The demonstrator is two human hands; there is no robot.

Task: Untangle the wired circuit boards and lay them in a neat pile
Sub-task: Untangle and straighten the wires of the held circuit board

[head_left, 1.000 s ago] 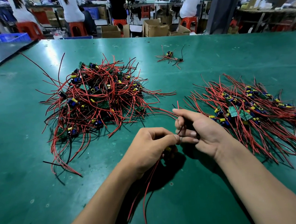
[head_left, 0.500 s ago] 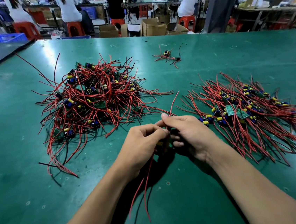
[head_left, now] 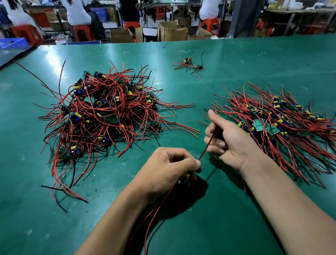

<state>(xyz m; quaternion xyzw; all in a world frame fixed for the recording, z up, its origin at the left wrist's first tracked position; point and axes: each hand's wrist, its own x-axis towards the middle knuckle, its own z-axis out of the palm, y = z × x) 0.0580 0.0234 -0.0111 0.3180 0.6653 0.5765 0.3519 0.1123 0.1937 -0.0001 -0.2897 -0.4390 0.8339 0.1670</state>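
Our left hand (head_left: 167,170) is at centre frame, fingers curled tight round one wired board (head_left: 185,176); only a yellow part of it shows under the knuckles. Thumb and forefinger pinch at the board's top edge. Our right hand (head_left: 231,141) is just beside it at 2 o'clock, palm toward us, fingers folded over a red wire (head_left: 205,148), thumb sticking up. That wire runs taut between the two hands. More red leads (head_left: 157,215) hang from the left fist toward 6 o'clock, ends on the green table (head_left: 25,194). Tangled heap (head_left: 104,117) of boards and red/black wires sits at 10 o'clock, well apart from the hands. Sorted pile (head_left: 282,123) lies at 3 o'clock, touching the back of the right hand, boards in a row, wires fanned out both ways. One stray board (head_left: 187,62) with its wires sits alone at 12 o'clock. Past the far table edge: cardboard boxes (head_left: 171,31), red stools (head_left: 82,31), people seated at benches.
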